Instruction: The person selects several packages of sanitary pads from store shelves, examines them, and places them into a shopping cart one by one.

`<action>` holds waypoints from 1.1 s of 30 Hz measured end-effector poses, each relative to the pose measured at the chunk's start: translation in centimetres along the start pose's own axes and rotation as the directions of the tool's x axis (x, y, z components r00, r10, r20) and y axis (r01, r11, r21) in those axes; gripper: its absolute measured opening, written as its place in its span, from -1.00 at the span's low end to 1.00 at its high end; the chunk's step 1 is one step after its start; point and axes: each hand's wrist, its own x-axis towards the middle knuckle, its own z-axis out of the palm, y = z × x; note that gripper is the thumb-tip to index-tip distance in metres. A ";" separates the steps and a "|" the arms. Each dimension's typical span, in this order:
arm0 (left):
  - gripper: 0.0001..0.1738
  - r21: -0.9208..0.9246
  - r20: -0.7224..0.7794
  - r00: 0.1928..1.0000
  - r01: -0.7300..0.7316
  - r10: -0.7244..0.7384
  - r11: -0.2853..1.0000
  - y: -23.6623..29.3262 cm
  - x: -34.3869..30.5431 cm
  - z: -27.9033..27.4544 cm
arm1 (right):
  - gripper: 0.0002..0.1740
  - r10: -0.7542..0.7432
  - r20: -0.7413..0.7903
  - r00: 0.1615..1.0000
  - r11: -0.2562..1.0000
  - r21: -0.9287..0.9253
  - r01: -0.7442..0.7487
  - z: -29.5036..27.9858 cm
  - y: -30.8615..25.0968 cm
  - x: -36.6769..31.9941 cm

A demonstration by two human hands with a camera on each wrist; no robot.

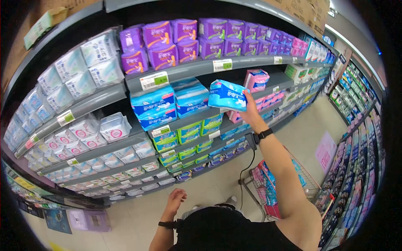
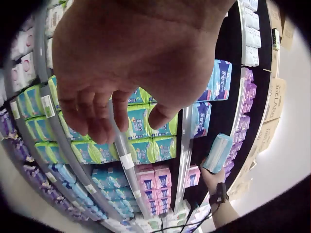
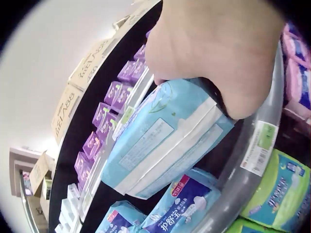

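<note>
My right hand [image 1: 251,111] grips a light-blue pack of sanitary pads [image 1: 227,95] by its right end, in front of the middle shelf. The right wrist view shows the back of this pack [image 3: 167,141], with a pale seam along it and my thumb and fingers at its upper end. Just left of it, stacks of similar blue packs [image 1: 153,108] stand on the same shelf. My left hand [image 1: 176,201] hangs low by my body, fingers loosely curled around nothing. In the left wrist view that hand [image 2: 131,58] overlaps the green packs [image 2: 141,121] on the shelves.
Purple packs [image 1: 159,44] line the shelf above, and white packs [image 1: 73,65] fill the left side. Pink packs [image 1: 256,80] sit further right. A shopping cart [image 1: 307,175] with packs in it stands at my right. Cardboard boxes [image 1: 301,14] rest on top.
</note>
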 end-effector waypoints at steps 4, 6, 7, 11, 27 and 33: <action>-0.83 -0.008 0.073 0.997 0.030 -0.029 1.000 0.6 1.0 1.0 | -0.43 0.131 0.051 0.990 0.985 0.111 -0.136 -3.7 1.4 -8.2; -0.83 -0.032 0.128 0.991 0.029 -0.025 0.999 1.6 1.3 1.9 | -0.47 0.109 0.068 0.992 0.994 0.018 -0.110 -5.9 3.5 -13.1; -0.72 0.001 0.192 0.981 0.031 -0.031 1.000 1.7 1.7 2.0 | -0.46 0.136 0.115 0.984 0.985 -0.119 -0.122 -6.8 4.3 -15.1; -0.24 -0.230 0.508 0.858 0.222 -0.077 0.948 3.6 2.8 4.8 | -0.31 0.021 0.169 0.985 0.675 -0.729 0.111 -5.8 9.1 -22.1; -0.32 -0.168 0.539 0.787 0.450 -0.300 0.877 4.6 7.5 15.2 | -0.37 0.107 0.345 0.932 0.583 -0.782 0.222 -9.1 4.6 -28.4; -0.41 -0.167 0.469 0.848 0.361 -0.248 0.918 1.6 7.5 21.0 | -0.63 0.269 0.247 0.931 0.816 -0.571 -0.084 -16.2 1.4 -26.2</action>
